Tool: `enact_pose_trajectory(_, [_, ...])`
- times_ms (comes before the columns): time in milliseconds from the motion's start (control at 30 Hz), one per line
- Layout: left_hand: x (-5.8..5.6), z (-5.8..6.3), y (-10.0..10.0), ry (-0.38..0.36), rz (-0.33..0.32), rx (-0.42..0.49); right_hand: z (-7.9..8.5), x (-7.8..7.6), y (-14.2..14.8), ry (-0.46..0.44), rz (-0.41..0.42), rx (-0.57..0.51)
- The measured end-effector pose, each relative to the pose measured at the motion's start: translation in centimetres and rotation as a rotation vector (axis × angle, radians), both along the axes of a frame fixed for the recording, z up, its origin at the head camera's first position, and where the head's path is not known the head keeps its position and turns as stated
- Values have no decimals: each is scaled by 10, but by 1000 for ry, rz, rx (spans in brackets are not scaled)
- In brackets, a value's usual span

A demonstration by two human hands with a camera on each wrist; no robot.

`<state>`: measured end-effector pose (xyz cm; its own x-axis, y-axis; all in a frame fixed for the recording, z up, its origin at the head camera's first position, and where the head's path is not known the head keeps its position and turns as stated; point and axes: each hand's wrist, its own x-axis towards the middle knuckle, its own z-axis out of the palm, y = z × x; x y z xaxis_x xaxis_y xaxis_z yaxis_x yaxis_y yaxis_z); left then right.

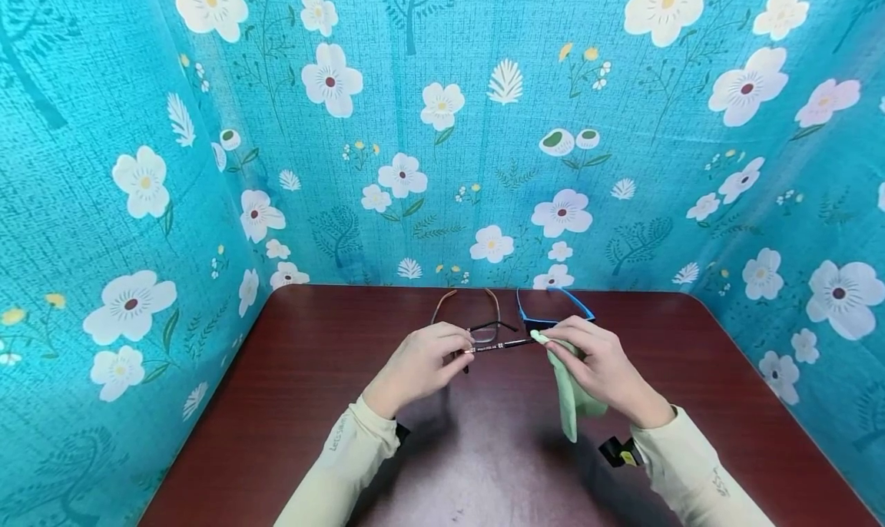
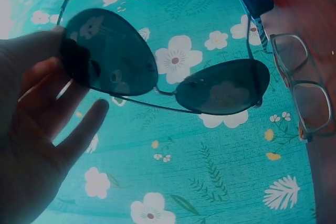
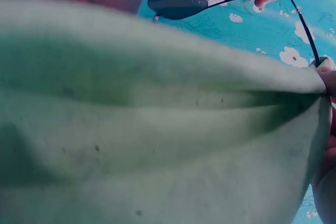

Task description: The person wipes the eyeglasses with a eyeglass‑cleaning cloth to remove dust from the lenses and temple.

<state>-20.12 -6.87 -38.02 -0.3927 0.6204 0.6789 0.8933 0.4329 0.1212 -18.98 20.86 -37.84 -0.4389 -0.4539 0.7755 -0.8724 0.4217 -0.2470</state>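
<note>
My left hand (image 1: 423, 364) pinches a pair of dark-lensed sunglasses (image 2: 113, 51) with a thin metal frame near one hinge. The outstretched temple (image 1: 489, 347) runs across to my right hand (image 1: 603, 364). There, thumb and fingers pinch a pale green cloth (image 1: 571, 398) folded around the temple's tip. The rest of the cloth hangs below that hand and fills much of the right wrist view. Both dark lenses show fully in the left wrist view, joined by a thin bridge.
On the dark red table (image 1: 311, 389), clear-lensed eyeglasses (image 2: 311, 106) lie at the back behind my left hand. Blue-framed sunglasses (image 1: 553, 318) lie to their right, partly behind my right hand. A turquoise flowered curtain (image 1: 387, 127) surrounds the table's back and sides.
</note>
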Motion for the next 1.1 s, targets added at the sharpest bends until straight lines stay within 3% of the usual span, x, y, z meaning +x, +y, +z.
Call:
enact_pose_trajectory(267, [1, 2, 6, 141, 119, 6, 3, 1, 0, 33, -19, -35])
enact_pose_trajectory(500, [-1, 3, 5, 167, 150, 178, 9, 0, -3, 44, -49, -87])
enact_pose_trajectory(667, [-5, 1, 4, 182, 159, 308, 24, 10, -9, 37, -53, -118])
enact_pose_trajectory(833, [-8, -2, 4, 141, 158, 399, 31, 18, -8, 20, -70, -136])
enact_pose_trajectory(1100, [-11, -12, 0, 12, 183, 488, 27, 24, 1, -65, -88, -193])
